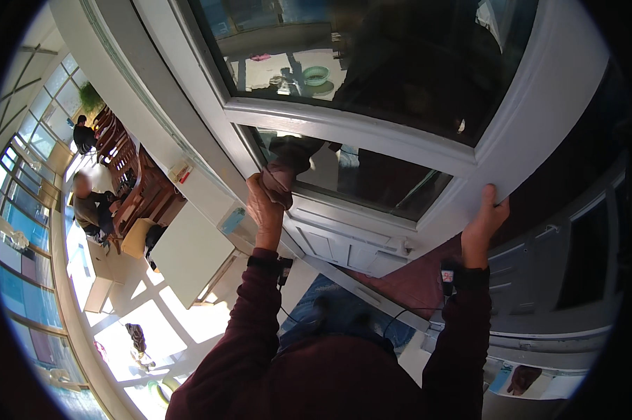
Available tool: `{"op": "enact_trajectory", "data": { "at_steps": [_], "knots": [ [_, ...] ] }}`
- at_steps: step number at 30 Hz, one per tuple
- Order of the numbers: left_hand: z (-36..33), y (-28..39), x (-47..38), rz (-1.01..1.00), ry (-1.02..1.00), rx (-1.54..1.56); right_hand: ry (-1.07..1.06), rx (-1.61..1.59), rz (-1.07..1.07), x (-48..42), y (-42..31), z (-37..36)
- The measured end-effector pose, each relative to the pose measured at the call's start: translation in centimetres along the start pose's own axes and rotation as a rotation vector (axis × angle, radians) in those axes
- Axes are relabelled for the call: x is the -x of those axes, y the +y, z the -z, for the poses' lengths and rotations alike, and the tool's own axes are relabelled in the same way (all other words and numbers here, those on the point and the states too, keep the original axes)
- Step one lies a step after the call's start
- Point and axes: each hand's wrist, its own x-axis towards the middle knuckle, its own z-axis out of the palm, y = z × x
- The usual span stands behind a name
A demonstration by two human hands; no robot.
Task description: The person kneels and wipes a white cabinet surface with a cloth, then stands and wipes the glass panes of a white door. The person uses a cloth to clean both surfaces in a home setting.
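Note:
A white door [347,118] with glass panes stands before me. My left hand [266,212] holds a bunched brown cloth [280,181] against the left end of the small lower glass pane [368,176]. The pane mirrors the cloth and the sunlit room. With its thumb on the front face, my right hand [486,226] grips the door's outer edge; its other fingers are partly hidden. Above lies a larger glass pane [400,63], which reflects a green basin. Below the panes, the door has a moulded white panel [347,247].
A blue mat [331,302] lies at my feet, beside the threshold [365,291] and a dark red floor [400,286]. At left stands a pale table [192,249]. Two people sit near wooden furniture [132,184] beyond it. A grey door [552,262] is at right.

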Motion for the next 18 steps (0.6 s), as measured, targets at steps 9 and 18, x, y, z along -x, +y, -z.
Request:
{"op": "enact_trajectory", "data": {
  "at_steps": [9, 18],
  "knots": [
    [-5.9, 16.9, 12.9, -0.442, -0.537, 0.265, -0.037, 0.117, 0.029, 0.7, -1.0, -0.3],
    [-1.5, 7.0, 3.0, -0.193, -0.047, 0.255, -0.071, 0.01, -0.026, 0.8, -1.1, -0.2]
  ]
}}
